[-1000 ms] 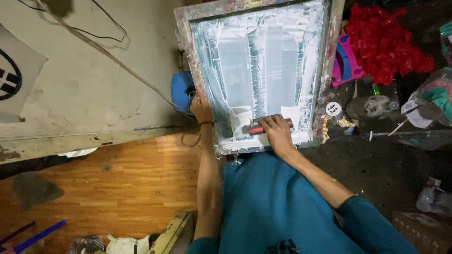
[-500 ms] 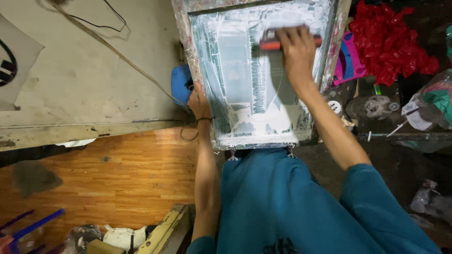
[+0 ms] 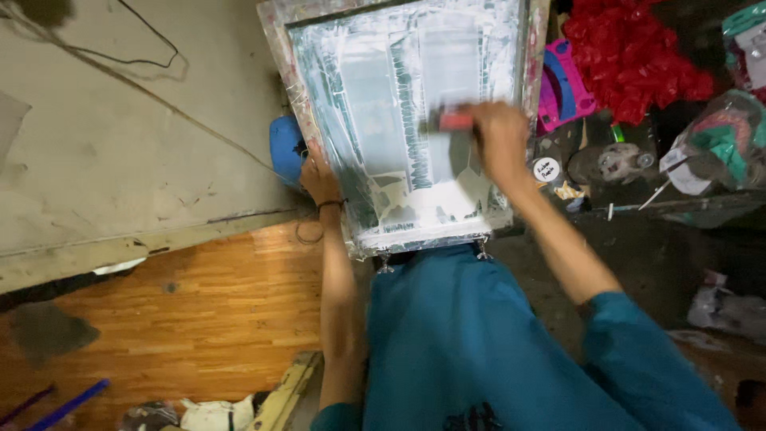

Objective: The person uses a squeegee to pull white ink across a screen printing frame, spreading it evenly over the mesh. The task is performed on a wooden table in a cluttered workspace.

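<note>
- Right hand [image 3: 501, 137] closed on the squeegee [image 3: 448, 121], pressed mid-screen to spread white ink.
- Left hand [image 3: 319, 179] grips the left edge of the frame [image 3: 281, 72], steadying it on the counter [image 3: 120, 160].

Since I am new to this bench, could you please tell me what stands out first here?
The big printing screen smeared with whitish ink fills the top centre. The right hand holds a red-handled squeegee on its mesh, and the left hand steadies its left edge. A heap of bright red material lies at the upper right.
</note>
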